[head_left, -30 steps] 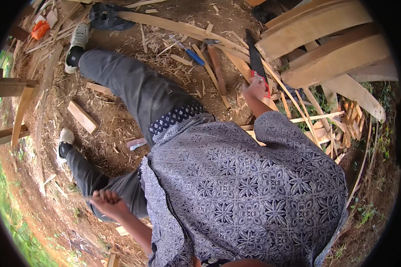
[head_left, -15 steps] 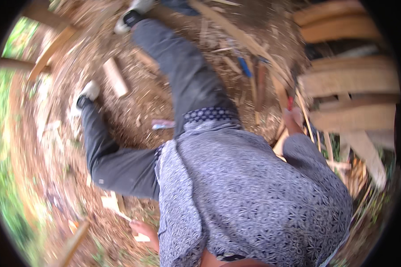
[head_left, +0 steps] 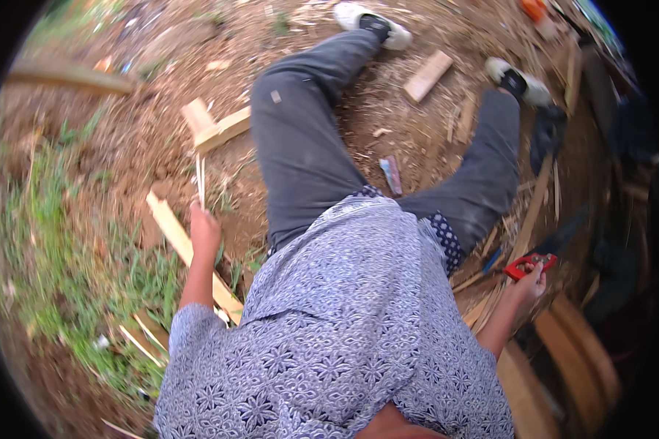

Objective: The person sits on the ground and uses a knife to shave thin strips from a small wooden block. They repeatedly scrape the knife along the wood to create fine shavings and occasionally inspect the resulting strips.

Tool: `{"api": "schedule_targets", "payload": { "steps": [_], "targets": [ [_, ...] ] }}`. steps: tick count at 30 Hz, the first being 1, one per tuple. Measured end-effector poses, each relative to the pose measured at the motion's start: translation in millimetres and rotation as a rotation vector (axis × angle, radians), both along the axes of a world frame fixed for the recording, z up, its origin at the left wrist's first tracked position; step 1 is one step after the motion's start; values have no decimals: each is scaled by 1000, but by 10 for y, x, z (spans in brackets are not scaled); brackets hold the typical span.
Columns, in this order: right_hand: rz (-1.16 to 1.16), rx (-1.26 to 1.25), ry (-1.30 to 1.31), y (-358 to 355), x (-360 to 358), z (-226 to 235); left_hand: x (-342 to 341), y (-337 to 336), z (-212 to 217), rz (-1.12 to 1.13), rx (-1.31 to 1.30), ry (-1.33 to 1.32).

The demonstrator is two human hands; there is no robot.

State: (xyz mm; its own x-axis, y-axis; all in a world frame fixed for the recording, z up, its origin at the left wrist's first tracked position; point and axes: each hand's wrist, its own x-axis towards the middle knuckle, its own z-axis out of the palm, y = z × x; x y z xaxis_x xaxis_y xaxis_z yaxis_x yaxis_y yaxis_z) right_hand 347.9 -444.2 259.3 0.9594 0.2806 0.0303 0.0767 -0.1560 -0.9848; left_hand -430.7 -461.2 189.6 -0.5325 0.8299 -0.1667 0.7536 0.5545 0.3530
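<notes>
My left hand is closed around thin pale wooden strips that point away from me. Their far ends come near a short wooden block on the ground; whether they touch it I cannot tell. Off to the right, my right hand grips the red handle of a handsaw. The saw's dark blade points away and to the right, blurred against the dark background. My legs are stretched out ahead on the dirt.
A long plank lies beside my left forearm on grass. Between my legs are a wooden block and a small colourful packet. Curved boards stand near right, with long strips beyond. A wooden bar crosses far left.
The view has swung to the left, so my legs and the ground have shifted rightward. The saw has come away from the wood pieces at the right. Both hands keep their hold.
</notes>
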Motion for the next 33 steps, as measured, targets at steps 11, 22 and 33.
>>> {"api": "schedule_targets", "payload": {
  "steps": [11, 22, 33],
  "targets": [
    [323, 12, -76, 948, -586, 552, 266, -227, 3, 35, 23, 22],
    [87, -13, 23, 340, -154, 95, 326, -106, 209, -79, -224, 187],
    [10, -49, 163, -117, 222, -409, 216, -46, 169, -13, -265, 67]
  ]
}}
